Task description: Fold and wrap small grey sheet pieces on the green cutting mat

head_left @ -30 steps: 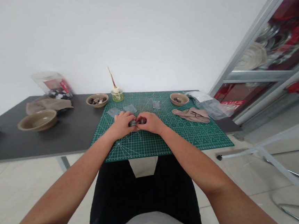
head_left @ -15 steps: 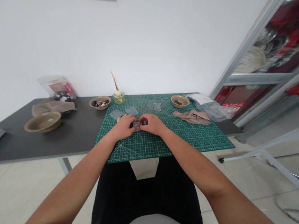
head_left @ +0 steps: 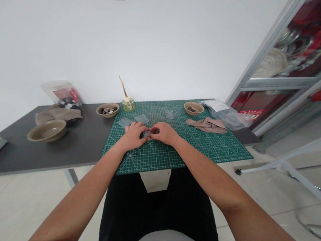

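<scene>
My left hand (head_left: 133, 135) and my right hand (head_left: 164, 132) meet at the middle of the green cutting mat (head_left: 180, 148), fingers curled and pinched together on a small grey piece (head_left: 146, 133) held between them. What the piece is stays too small to tell. Just beyond my hands lie two grey fabric squares (head_left: 134, 120) and a small clear pouch (head_left: 169, 114) on the mat.
A small bowl of dark pebbles (head_left: 107, 110), a glass bottle with a stick (head_left: 127, 103) and another small bowl (head_left: 193, 108) stand at the mat's far edge. Beige cloth (head_left: 206, 125) and plastic bags (head_left: 223, 113) lie right. A large bowl (head_left: 46, 131), cloth and a jar sit left.
My hands have stayed together on the small piece, with only slight finger movement. The view tilted a little upward.
</scene>
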